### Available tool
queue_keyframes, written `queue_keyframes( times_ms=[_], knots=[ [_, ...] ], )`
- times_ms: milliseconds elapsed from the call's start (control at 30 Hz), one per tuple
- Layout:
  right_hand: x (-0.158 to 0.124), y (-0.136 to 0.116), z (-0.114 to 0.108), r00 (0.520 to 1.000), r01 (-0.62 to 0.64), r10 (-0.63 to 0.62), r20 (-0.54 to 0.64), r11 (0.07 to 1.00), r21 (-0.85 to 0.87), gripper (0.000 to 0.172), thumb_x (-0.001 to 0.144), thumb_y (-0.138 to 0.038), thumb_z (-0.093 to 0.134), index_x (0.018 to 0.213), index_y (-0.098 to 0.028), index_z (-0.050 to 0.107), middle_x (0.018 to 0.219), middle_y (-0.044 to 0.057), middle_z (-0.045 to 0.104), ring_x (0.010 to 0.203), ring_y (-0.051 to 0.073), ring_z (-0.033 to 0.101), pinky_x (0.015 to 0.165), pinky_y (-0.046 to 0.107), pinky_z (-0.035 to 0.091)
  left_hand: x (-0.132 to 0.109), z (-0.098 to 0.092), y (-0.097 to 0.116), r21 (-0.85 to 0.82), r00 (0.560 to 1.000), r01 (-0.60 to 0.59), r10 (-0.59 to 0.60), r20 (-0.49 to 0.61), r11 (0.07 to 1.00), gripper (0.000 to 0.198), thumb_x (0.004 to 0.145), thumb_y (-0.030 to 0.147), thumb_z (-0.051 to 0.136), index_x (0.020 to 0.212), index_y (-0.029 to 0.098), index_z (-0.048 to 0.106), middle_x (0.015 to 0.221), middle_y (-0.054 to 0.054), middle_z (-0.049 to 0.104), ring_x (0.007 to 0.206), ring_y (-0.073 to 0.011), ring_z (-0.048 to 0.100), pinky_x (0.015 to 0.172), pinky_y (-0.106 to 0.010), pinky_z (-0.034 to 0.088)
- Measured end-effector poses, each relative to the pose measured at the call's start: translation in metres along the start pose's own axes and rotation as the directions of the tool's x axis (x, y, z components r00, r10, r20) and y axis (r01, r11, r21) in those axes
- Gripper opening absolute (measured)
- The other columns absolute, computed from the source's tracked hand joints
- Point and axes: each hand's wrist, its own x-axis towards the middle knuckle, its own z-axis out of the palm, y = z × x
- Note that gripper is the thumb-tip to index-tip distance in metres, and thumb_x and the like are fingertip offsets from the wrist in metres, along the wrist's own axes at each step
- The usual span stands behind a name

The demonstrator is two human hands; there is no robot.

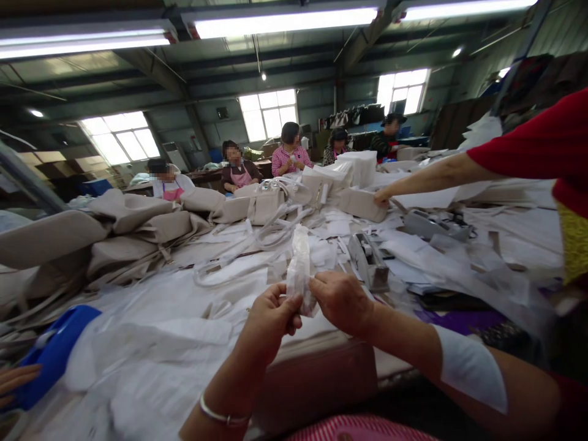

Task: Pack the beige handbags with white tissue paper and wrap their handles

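Observation:
Upright between my hands is a crumpled, whitish, semi-clear wrapping strip. My left hand pinches its lower left side between thumb and fingers. From the right, my right hand grips the same strip with closed fingers. Whether anything lies inside the wrapping I cannot tell. Just below my hands, close to my body, stands a bag-like piece with a dark reddish-brown front and a pale top edge. Behind the strip, pale straps curl over the white sheets.
Beige bags pile up at left. A grey tape dispenser stands right of my hands. A blue tool-like object is near another person's hand. From the right, a co-worker's arm reaches to a beige bag. Several people sit opposite.

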Motion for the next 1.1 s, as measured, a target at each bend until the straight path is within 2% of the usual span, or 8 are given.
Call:
queue_keyframes(
  times_ms=[233,400,533,633,700,767,933,1100],
  knots=[
    [0.005,0.014,0.010,0.982,0.186,-0.172,-0.075,0.939,0.288,0.022,0.090,-0.013,0.043,0.074,-0.016,0.057,0.067,0.004,0.058,0.062,0.015,0.050,0.062,0.027,0.038,-0.002,-0.003,-0.004,-0.054,0.979,0.170,-0.162,0.124,0.984,0.037,0.069,0.046,0.079,0.077,0.012,0.066,0.060,-0.001,0.058,0.044,-0.0043,0.040,0.041,-0.017,0.026],
    [0.001,0.018,0.002,0.990,-0.108,0.137,-0.020,0.857,0.503,0.018,0.092,-0.023,0.051,0.099,-0.016,0.065,0.089,0.008,0.065,0.083,0.019,0.057,0.077,0.031,0.044,-0.005,-0.004,-0.006,0.266,0.970,-0.195,0.226,-0.091,0.944,0.025,0.080,0.039,0.070,0.068,0.017,0.070,0.060,0.001,0.050,0.055,-0.0100,0.041,0.051,-0.022,0.032],
    [-0.001,0.007,-0.006,0.904,-0.420,0.262,0.338,0.387,0.821,0.037,0.091,-0.048,0.053,0.078,-0.015,0.065,0.059,-0.001,0.050,0.054,0.010,0.043,0.052,0.024,0.035,-0.012,0.004,-0.009,0.499,0.814,-0.455,0.571,-0.101,0.737,0.017,0.082,0.026,0.068,0.065,0.022,0.071,0.074,-0.002,0.052,0.072,-0.0160,0.049,0.067,-0.026,0.039],
    [0.002,-0.001,-0.003,0.812,-0.546,0.214,0.543,-0.052,0.836,0.043,0.082,-0.055,0.062,0.067,-0.015,0.057,0.049,-0.007,0.036,0.042,0.005,0.022,0.040,0.022,0.016,-0.017,0.011,-0.015,0.538,0.790,-0.515,0.614,-0.005,0.667,0.021,0.084,0.024,0.065,0.063,0.023,0.071,0.069,-0.002,0.047,0.065,-0.0151,0.045,0.064,-0.028,0.036],
    [0.004,-0.005,-0.002,0.792,-0.546,0.223,0.568,-0.157,0.823,0.041,0.078,-0.052,0.066,0.065,-0.016,0.054,0.047,-0.008,0.035,0.041,0.005,0.019,0.040,0.023,0.013,-0.019,0.012,-0.016,0.520,0.797,-0.517,0.604,0.002,0.680,0.021,0.082,0.023,0.067,0.062,0.023,0.071,0.069,-0.002,0.048,0.064,-0.0146,0.044,0.064,-0.028,0.035],
    [0.005,-0.007,-0.004,0.830,-0.507,0.248,0.499,-0.037,0.861,0.036,0.079,-0.046,0.067,0.065,-0.015,0.057,0.051,-0.006,0.041,0.043,0.006,0.026,0.042,0.022,0.020,-0.019,0.008,-0.014,0.451,0.854,-0.470,0.520,0.015,0.759,0.013,0.079,0.025,0.072,0.066,0.022,0.072,0.071,-0.002,0.051,0.067,-0.0144,0.046,0.065,-0.027,0.036],
    [0.001,-0.011,-0.012,0.991,-0.130,0.059,0.122,0.666,0.734,0.027,0.090,-0.030,0.057,0.067,-0.016,0.059,0.064,0.000,0.053,0.062,0.012,0.045,0.060,0.025,0.036,-0.014,-0.008,-0.007,-0.168,0.981,-0.003,0.035,0.190,0.986,0.031,0.074,0.045,0.075,0.081,0.015,0.070,0.058,0.005,0.039,0.048,-0.0050,0.025,0.046,-0.019,0.022],
    [-0.003,-0.006,-0.007,0.963,0.235,-0.269,0.008,0.854,0.464,0.027,0.097,-0.025,0.043,0.080,-0.016,0.062,0.074,0.006,0.059,0.067,0.015,0.049,0.063,0.028,0.037,-0.010,-0.007,-0.013,-0.461,0.990,0.134,-0.094,0.109,0.877,0.029,0.068,0.034,0.083,0.072,0.014,0.062,0.056,0.008,0.035,0.047,-0.0019,0.017,0.043,-0.016,0.016]
  ],
)
